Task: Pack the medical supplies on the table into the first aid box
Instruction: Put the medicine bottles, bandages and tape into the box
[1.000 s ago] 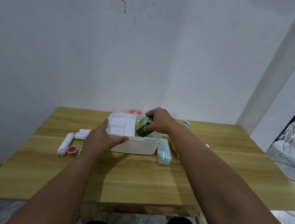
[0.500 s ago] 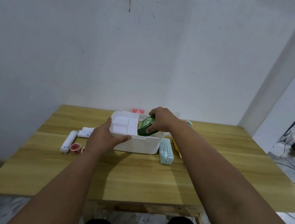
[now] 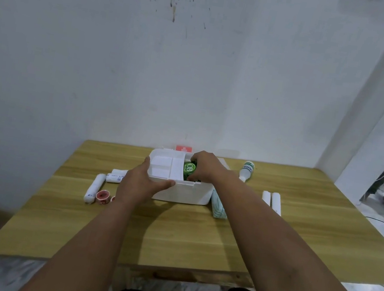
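1. Nearest, just left of the left hand [image 3: 140, 182]: two small red-cored tape rolls [image 3: 102, 197] on the bench [image 3: 170, 238], one half hidden by the wrist. Probably light, stiff rings; best pinched across the rim or hooked through the core.
2. Further left of that hand: a long white gauze roll [image 3: 93, 188], with two shorter wrapped rolls [image 3: 116, 176] just beyond it. Likely soft and very light, with slick wrapping; best taken round the middle with a gentle squeeze.
3. Left hand spread over the near left corner of the white first aid box [image 3: 183, 193], thumb curled along the near rim, fingers wrapped over the left wall and the divided insert tray [image 3: 167, 167]. Thin plastic, probably light enough to slide, hence steadied at the corner.
4. Just right of the right forearm, touching the box's right wall: a pale teal patterned pack [image 3: 218, 207]. Apparently soft and squashable; best gripped across its flat sides.
5. Right hand [image 3: 203, 167] curled round a green container [image 3: 189, 169] marked "OB", held tilted and partly sunk into the box's open right compartment beside the tray. Seemingly rigid, smooth and a little slippery; best held round the body, then eased down, not dropped.
6. Well right of that hand: two more white gauze rolls [image 3: 272, 204] lying side by side.
7. Beyond and right of the right hand: a white plastic bottle [image 3: 246, 171] with a green label, on its side. Heaviest item if filled, prone to rolling; best grasped round the body.
8. Farthest, behind the box near the wall: a red-marked item [image 3: 183, 148], possibly the lid.
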### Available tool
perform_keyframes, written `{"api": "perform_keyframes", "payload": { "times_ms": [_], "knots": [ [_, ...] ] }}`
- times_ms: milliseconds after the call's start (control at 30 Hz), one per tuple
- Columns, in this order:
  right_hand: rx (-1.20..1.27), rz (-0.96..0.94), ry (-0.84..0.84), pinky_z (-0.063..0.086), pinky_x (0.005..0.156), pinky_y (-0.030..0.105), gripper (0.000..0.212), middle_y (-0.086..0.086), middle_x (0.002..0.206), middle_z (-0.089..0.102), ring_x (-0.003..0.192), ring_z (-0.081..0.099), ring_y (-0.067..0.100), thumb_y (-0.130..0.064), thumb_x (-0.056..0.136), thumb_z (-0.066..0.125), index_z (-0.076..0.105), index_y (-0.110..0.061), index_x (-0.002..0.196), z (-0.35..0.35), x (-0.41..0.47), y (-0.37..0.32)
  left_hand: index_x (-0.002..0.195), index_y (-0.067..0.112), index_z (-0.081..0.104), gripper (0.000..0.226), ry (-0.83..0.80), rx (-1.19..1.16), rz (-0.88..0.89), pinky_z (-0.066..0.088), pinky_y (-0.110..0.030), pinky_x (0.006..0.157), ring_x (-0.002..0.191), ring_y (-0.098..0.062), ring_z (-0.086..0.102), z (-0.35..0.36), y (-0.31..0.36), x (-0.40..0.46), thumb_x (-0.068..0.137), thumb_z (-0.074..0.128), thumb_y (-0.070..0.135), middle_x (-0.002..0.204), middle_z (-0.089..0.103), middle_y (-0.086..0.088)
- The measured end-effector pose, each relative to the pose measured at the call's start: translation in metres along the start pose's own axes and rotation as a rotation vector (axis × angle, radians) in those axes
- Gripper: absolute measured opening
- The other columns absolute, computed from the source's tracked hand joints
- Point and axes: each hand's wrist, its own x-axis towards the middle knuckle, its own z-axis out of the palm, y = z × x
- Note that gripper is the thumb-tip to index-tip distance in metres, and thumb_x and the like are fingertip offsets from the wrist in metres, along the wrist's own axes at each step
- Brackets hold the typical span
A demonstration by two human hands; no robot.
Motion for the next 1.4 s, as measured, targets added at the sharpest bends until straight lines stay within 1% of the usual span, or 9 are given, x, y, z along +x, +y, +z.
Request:
{"api": "perform_keyframes", "payload": {
  "times_ms": [67,167,233,300,400,567,667,767,1400],
  "knots": [
    [0.048,-0.002,-0.007,0.051,0.071,0.033,0.035,0.009,0.097,0.069,0.089,0.064,0.028,-0.02,0.07,0.083,0.069,-0.008,0.099,0.003,0.001,-0.002,0.162,0.016,0.024,0.117,0.002,-0.009,0.009,0.047,-0.042,0.102,0.141,-0.029,0.045,-0.001,0.0,0.0,0.072,0.081,0.064,0.157,0.046,-0.008],
    [0.214,0.032,-0.044,0.056,0.089,0.041,0.068,0.008,0.127,0.063,0.107,0.064,0.029,-0.017,0.072,0.082,0.058,-0.009,0.136,0.005,0.001,-0.004,0.162,0.017,0.024,0.116,-0.003,0.002,0.014,0.049,-0.042,0.099,0.139,-0.029,0.046,-0.002,0.0,0.0,0.072,0.081,0.064,0.155,0.048,-0.007],
    [0.375,0.074,-0.073,0.058,0.089,0.045,0.082,0.01,0.133,0.059,0.103,0.066,0.03,-0.015,0.072,0.082,0.047,-0.013,0.146,0.003,0.001,-0.003,0.162,0.018,0.024,0.117,-0.005,0.004,0.014,0.049,-0.042,0.099,0.139,-0.029,0.046,-0.002,0.001,0.0,0.072,0.081,0.065,0.156,0.048,-0.007],
    [0.515,0.107,-0.092,0.061,0.084,0.045,0.081,0.011,0.133,0.057,0.1,0.065,0.03,-0.018,0.077,0.079,0.043,-0.015,0.149,0.002,0.0,-0.003,0.162,0.017,0.024,0.116,-0.002,0.001,0.018,0.049,-0.042,0.099,0.139,-0.029,0.046,-0.002,0.0,-0.001,0.072,0.081,0.064,0.155,0.048,-0.008],
    [0.622,0.134,-0.082,0.06,0.085,0.045,0.072,0.012,0.143,0.051,0.115,0.058,0.033,-0.022,0.084,0.074,0.043,-0.014,0.149,0.001,-0.002,-0.004,0.162,0.017,0.025,0.115,0.0,0.0,0.025,0.048,-0.042,0.1,0.139,-0.03,0.047,-0.001,0.001,-0.001,0.073,0.081,0.063,0.155,0.048,-0.008],
    [0.604,0.119,-0.072,0.058,0.09,0.044,0.066,0.01,0.146,0.051,0.119,0.058,0.03,-0.027,0.09,0.072,0.045,-0.012,0.148,0.004,0.0,-0.007,0.162,0.016,0.025,0.116,0.003,0.004,0.012,0.048,-0.042,0.102,0.14,-0.03,0.046,-0.001,0.0,0.0,0.072,0.081,0.065,0.157,0.046,-0.008],
    [0.57,0.107,-0.061,0.054,0.095,0.041,0.071,0.01,0.146,0.052,0.108,0.058,0.024,-0.032,0.088,0.073,0.043,-0.011,0.149,0.006,0.001,-0.009,0.162,0.017,0.025,0.116,0.006,0.004,0.018,0.049,-0.043,0.101,0.139,-0.03,0.046,0.0,0.0,0.001,0.072,0.081,0.064,0.156,0.047,-0.008],
    [0.554,0.111,-0.048,0.052,0.1,0.044,0.073,0.009,0.145,0.054,0.121,0.058,0.028,-0.034,0.087,0.074,0.044,-0.012,0.149,0.009,0.002,-0.011,0.161,0.016,0.026,0.115,0.01,0.012,0.021,0.049,-0.043,0.101,0.139,-0.03,0.047,0.0,0.001,0.001,0.072,0.081,0.063,0.155,0.048,-0.009],
    [0.522,0.107,0.04,0.049,0.103,0.04,0.066,0.013,0.142,0.055,0.125,0.057,0.03,-0.028,0.089,0.074,0.047,-0.007,0.146,0.015,0.002,-0.016,0.161,0.018,0.027,0.114,0.008,0.017,0.024,0.05,-0.042,0.098,0.136,-0.03,0.049,0.001,0.0,0.001,0.071,0.081,0.065,0.153,0.05,-0.007]
  ]
}}
